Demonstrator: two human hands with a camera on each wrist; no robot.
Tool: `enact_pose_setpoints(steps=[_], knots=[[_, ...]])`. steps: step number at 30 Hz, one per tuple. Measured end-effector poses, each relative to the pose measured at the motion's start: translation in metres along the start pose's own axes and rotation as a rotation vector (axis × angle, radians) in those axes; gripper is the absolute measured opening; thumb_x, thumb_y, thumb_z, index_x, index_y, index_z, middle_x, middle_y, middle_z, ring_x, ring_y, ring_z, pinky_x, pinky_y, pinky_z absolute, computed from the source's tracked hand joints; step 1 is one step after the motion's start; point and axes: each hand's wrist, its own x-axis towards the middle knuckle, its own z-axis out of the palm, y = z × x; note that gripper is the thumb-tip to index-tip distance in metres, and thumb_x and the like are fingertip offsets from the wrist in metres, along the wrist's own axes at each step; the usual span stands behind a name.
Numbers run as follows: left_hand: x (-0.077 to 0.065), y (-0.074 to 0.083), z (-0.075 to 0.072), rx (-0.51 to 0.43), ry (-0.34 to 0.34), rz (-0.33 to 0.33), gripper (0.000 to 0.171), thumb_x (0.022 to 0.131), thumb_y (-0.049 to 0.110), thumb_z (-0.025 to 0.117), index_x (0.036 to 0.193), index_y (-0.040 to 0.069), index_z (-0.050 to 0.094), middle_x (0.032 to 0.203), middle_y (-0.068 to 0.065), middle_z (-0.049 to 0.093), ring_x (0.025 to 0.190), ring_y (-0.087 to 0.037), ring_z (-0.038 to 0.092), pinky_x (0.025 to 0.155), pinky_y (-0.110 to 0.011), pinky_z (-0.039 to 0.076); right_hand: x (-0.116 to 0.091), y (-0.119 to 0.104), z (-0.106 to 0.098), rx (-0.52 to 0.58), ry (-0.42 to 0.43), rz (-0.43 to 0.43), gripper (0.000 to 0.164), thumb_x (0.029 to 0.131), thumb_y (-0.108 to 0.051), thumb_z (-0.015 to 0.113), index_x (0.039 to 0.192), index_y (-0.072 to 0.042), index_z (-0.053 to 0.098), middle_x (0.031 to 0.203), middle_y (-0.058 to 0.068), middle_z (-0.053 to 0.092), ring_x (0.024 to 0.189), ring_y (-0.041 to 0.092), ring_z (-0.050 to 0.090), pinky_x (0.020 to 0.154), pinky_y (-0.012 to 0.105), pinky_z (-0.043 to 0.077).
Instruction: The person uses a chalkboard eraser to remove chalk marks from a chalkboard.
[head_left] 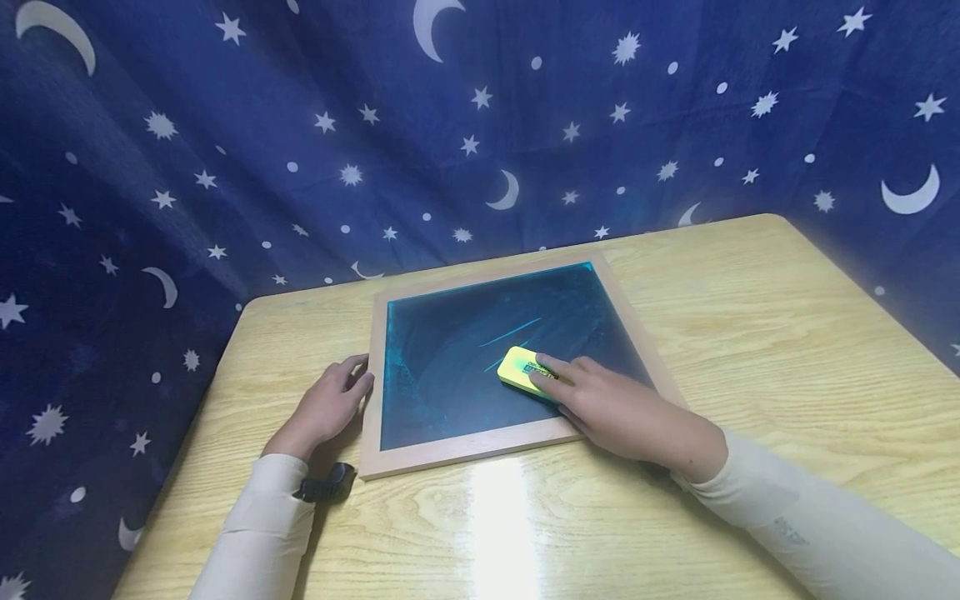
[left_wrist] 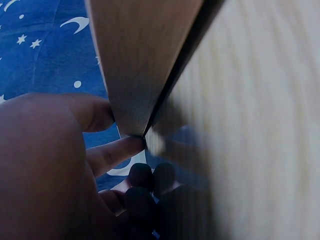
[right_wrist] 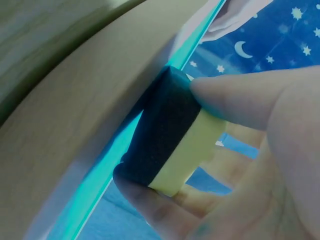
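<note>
A wood-framed chalkboard (head_left: 450, 400) lies flat on the table, with thin blue-green chalk lines (head_left: 510, 332) near its middle and chalk smears along its edges. My right hand (head_left: 615, 408) grips a yellow board eraser (head_left: 519, 367) on the board's lower right part. In the right wrist view the eraser's dark felt side (right_wrist: 162, 125) faces the board, thumb and fingers around its two ends. At the frame's left side is my left hand (head_left: 330, 408); in the left wrist view its thumb (left_wrist: 95, 112) and a fingertip touch the wooden frame edge (left_wrist: 142, 60).
The pale wood table (head_left: 787, 333) extends around the board on all sides. A dark blue curtain (head_left: 420, 125) with moons and stars hangs behind it and at the left. A black strap device (head_left: 330, 483) sits at my left wrist.
</note>
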Motion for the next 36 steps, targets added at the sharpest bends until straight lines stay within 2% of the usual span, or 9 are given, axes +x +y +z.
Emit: enact_pose_setpoints(steps=[9,14,23,27,36], knots=[[-0.002,0.001,0.0,0.005,0.003,-0.001,0.057,0.108,0.039,0.037,0.153,0.004,0.036,0.138,-0.027,0.05,0.128,-0.045,0.052,0.105,-0.062,0.042,-0.002,-0.013,-0.003,0.009,-0.064,-0.037,0.05,0.099,-0.015,0.062,0.148,-0.014,0.05,0.155,0.011,0.045,0.118,0.033,0.06,0.086,0.041,0.058],[-0.002,0.0,0.001,0.0,-0.001,-0.001,0.057,0.108,0.039,0.036,0.153,0.004,0.036,0.141,-0.028,0.047,0.131,-0.047,0.049,0.107,-0.063,0.04,-0.003,-0.014,-0.001,0.003,-0.051,-0.053,0.051,0.098,-0.015,0.064,0.147,-0.015,0.051,0.154,0.01,0.046,0.115,0.03,0.061,0.083,0.039,0.058],[-0.002,-0.002,0.002,0.003,0.002,-0.002,0.057,0.108,0.039,0.036,0.153,0.004,0.036,0.139,-0.028,0.049,0.129,-0.046,0.051,0.106,-0.063,0.041,0.002,-0.007,0.002,0.02,-0.021,-0.073,0.051,0.097,-0.016,0.067,0.146,-0.013,0.053,0.153,0.013,0.048,0.116,0.032,0.061,0.089,0.04,0.057],[-0.001,-0.001,0.002,0.002,0.003,0.005,0.057,0.108,0.039,0.035,0.153,0.004,0.036,0.14,-0.028,0.048,0.129,-0.046,0.05,0.106,-0.063,0.04,0.003,-0.002,0.003,0.01,0.001,-0.054,0.052,0.095,-0.014,0.069,0.145,-0.013,0.054,0.152,0.014,0.048,0.116,0.032,0.062,0.088,0.04,0.058],[0.0,-0.003,0.002,0.006,0.013,0.01,0.058,0.108,0.039,0.036,0.153,0.004,0.036,0.138,-0.027,0.049,0.128,-0.045,0.051,0.107,-0.063,0.04,0.008,0.007,0.007,-0.003,0.046,0.071,0.051,0.095,-0.014,0.069,0.144,-0.014,0.056,0.148,0.017,0.049,0.111,0.032,0.062,0.087,0.043,0.057]])
